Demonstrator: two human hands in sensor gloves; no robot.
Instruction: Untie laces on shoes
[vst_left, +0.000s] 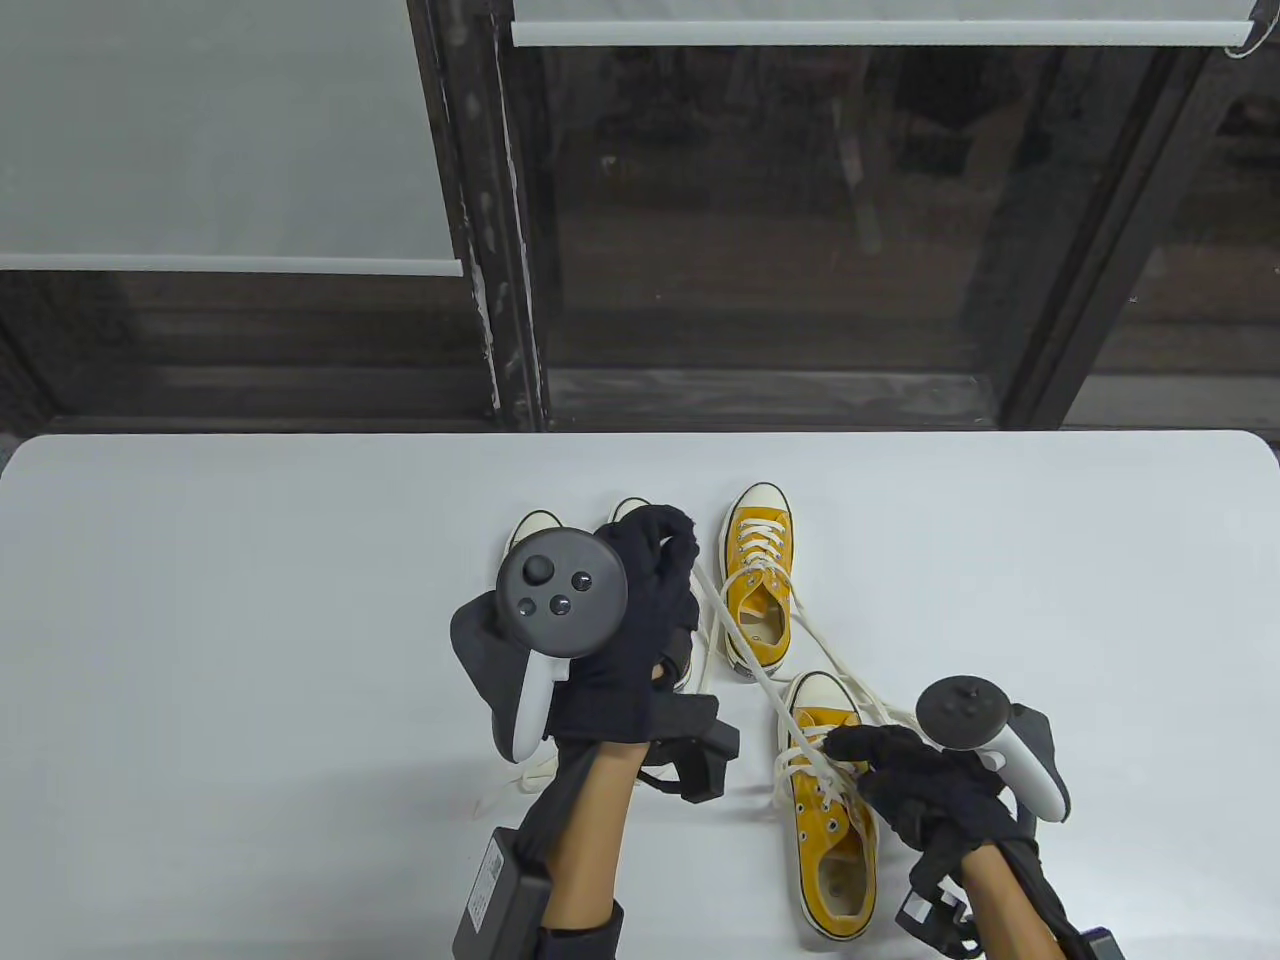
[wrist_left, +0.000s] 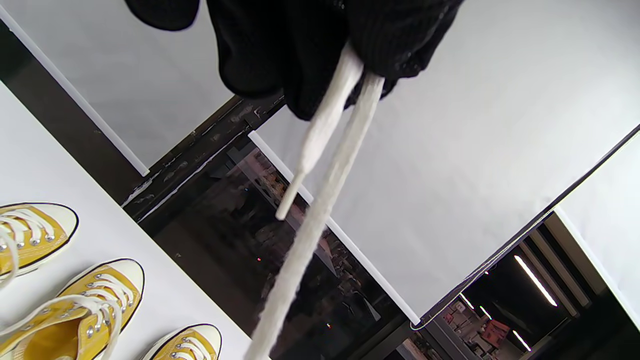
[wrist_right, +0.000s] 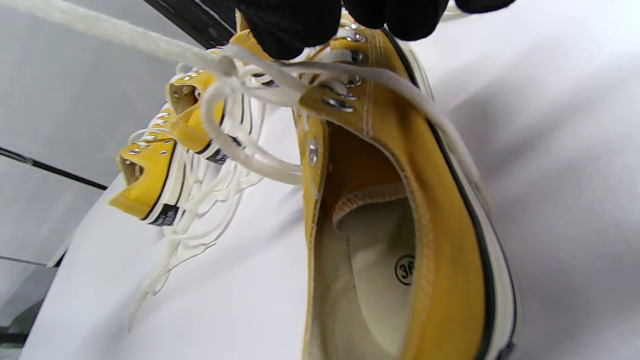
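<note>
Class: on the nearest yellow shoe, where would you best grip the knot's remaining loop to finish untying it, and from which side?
Probably pinch the loop where it hangs free beside the shoe, coming from the shoe's left; the right hand already presses on the eyelets.

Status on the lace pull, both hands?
Left hand raised, grips lace pulled taut. Right hand presses on near shoe; grip unclear. Knot still tied. Nothing in the way.
</note>
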